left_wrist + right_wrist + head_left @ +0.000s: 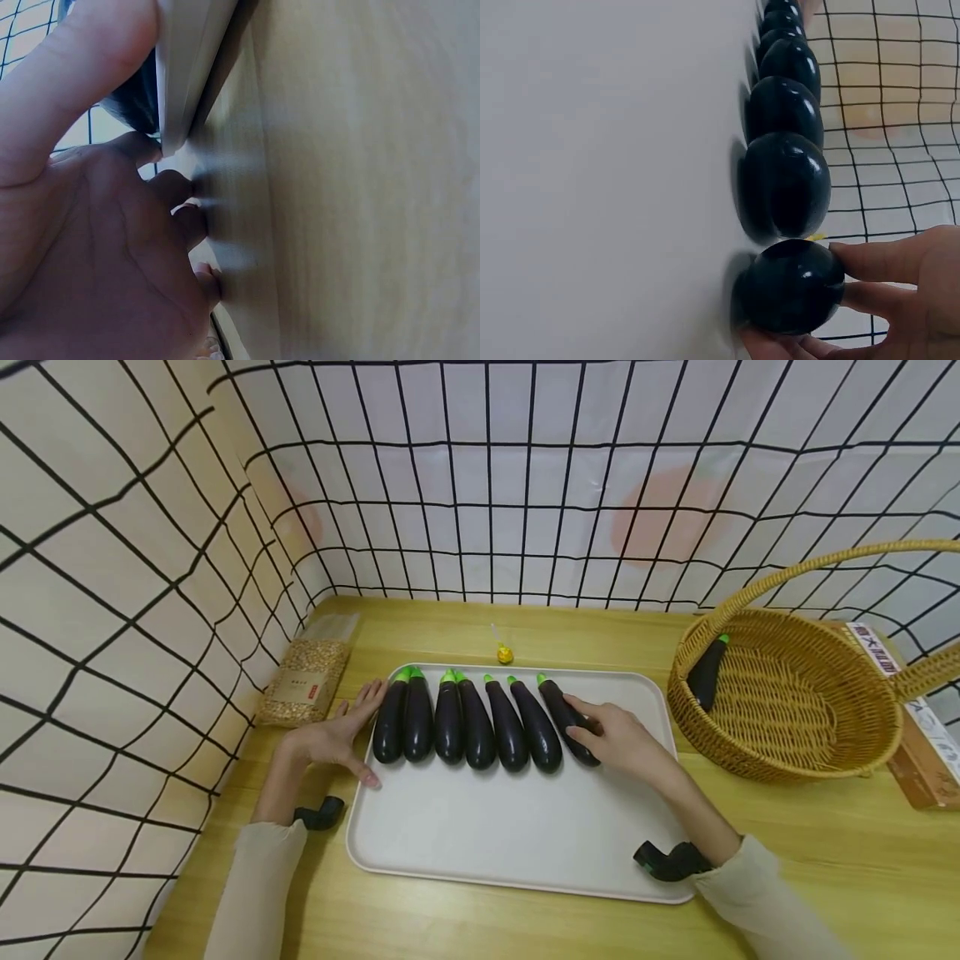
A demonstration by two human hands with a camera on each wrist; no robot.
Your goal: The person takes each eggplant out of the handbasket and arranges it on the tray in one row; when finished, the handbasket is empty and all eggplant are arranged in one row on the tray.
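Several dark purple eggplants with green stem ends lie in a row across a white tray (487,827). My right hand (622,735) grips the rightmost eggplant (557,703), which lies on the tray. In the right wrist view, thumb and fingers close around the sides of that eggplant (791,289), beside the neighbouring eggplant (787,184). At the tray's left edge is my left hand (333,739), fingers spread beside the leftmost eggplant (390,722) and thumb at the rim. The left wrist view shows its palm beside the tray's side (184,67), fingertips low near the tabletop.
Right of the tray stands a wicker basket (795,760) with a tall handle and one eggplant (707,672) inside. A printed box (926,768) lies beyond it. A bag of kernels (303,681) sits at left, a small yellow item (505,654) behind the tray. Black wire grid surrounds the table.
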